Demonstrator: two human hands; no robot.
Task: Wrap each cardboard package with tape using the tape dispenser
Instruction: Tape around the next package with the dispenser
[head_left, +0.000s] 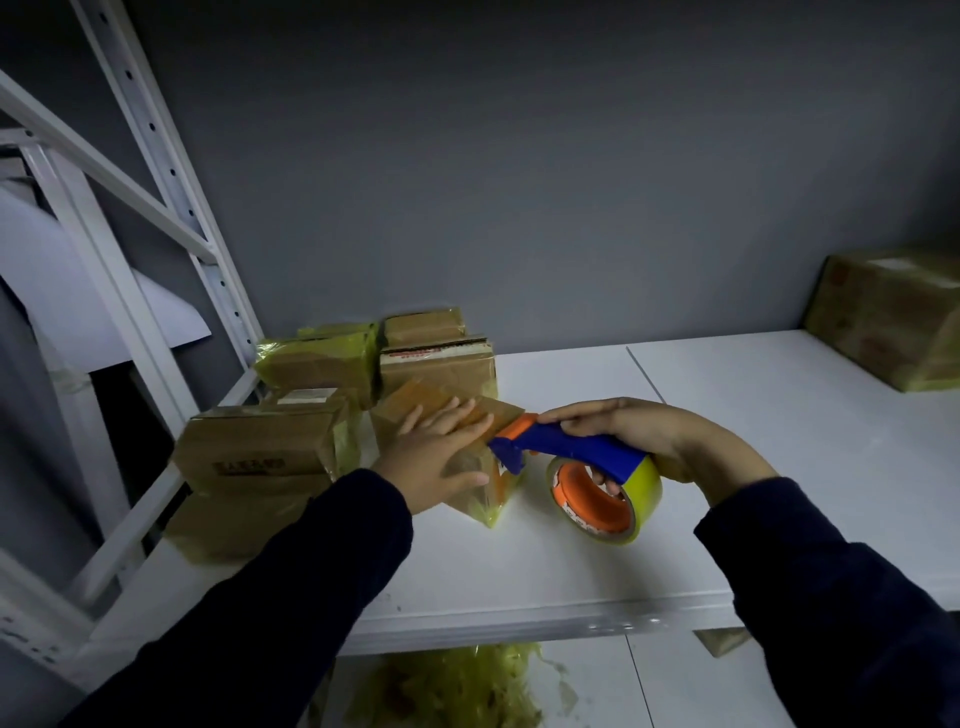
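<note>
So box would not slide, left hand pressed it, fingers flat; right hand gripped tape dispenser at its edge.

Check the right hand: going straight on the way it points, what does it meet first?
Most likely the small brown cardboard package that the left hand presses down: the right hand points left along the blue-and-orange tape dispenser, whose nose is at the package's top edge. Depth is unclear.
</note>
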